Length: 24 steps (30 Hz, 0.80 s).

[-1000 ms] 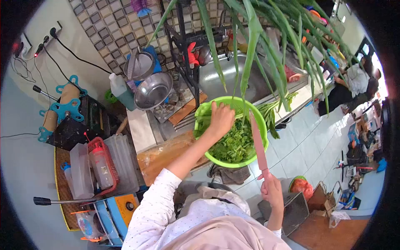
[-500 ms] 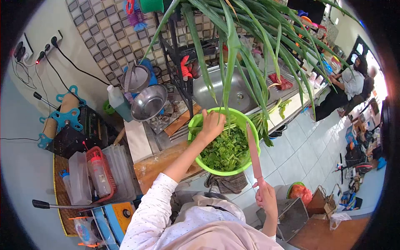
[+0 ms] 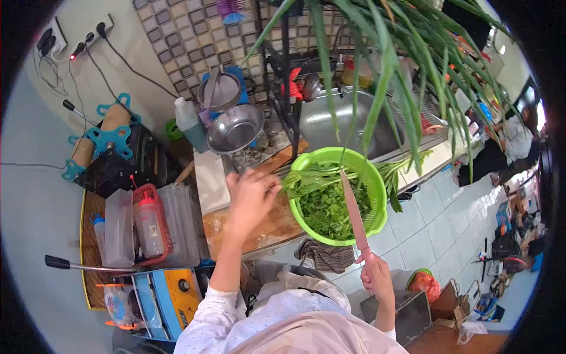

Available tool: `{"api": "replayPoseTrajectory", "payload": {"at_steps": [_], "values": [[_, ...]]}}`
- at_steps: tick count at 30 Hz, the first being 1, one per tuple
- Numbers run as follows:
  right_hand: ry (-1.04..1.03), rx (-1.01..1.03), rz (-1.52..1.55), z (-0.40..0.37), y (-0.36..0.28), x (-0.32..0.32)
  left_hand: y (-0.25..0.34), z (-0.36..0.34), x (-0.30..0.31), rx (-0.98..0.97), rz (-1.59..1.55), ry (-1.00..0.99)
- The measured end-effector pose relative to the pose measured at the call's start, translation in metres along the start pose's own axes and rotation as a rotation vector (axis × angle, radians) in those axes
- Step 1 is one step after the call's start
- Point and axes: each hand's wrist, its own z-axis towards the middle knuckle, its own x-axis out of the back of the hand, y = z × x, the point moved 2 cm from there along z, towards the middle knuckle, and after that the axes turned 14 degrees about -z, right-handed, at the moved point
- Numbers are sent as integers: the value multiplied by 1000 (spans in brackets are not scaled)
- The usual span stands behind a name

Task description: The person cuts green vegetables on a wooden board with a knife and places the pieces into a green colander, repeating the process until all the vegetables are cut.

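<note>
My right hand (image 3: pixel 377 276) is wrapped round the pink handle of a knife (image 3: pixel 354 213), its long pinkish blade slanting up over the right part of a green plastic basket (image 3: pixel 382 227). Chopped green leaves (image 3: pixel 330 213) fill the bottom of the basket. Across its upper part lies a bunch of leafy green stalks (image 3: pixel 312 179), reaching past the left rim. My left hand (image 3: pixel 252 197) is left of the basket, fingers apart and slightly blurred, with fingertips right by the leafy end of that bunch. More leafy stalks (image 3: pixel 394 177) stick out beyond the basket's right side.
Behind the basket is a steel sink (image 3: pixel 354 127); long green onion leaves (image 3: pixel 386 76) hang over it. A steel bowl (image 3: pixel 236 128) and a bottle (image 3: pixel 190 125) stand at the left. A wooden board (image 3: pixel 259 231) lies nearby. Another person (image 3: pixel 512 138) is at the far right.
My left hand has moved out of the basket to the left, its fingers now apart. A stalk bunch now shows across the basket's top. The knife tip has shifted left over the basket; the view has shifted.
</note>
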Motion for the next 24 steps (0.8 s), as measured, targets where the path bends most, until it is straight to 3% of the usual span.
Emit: {"api": "replayPoseTrajectory", "payload": {"at_steps": [4,9,24], "values": [[-111,8,-41,10,-9,-20,-33,-58,42,210,113,-16],[-298,80,-195,25,-11,-49,-80,-118,37,365,200,-31],[-400,86,-281,37,-10,-76,-85,-129,16,322,231,145]]}}
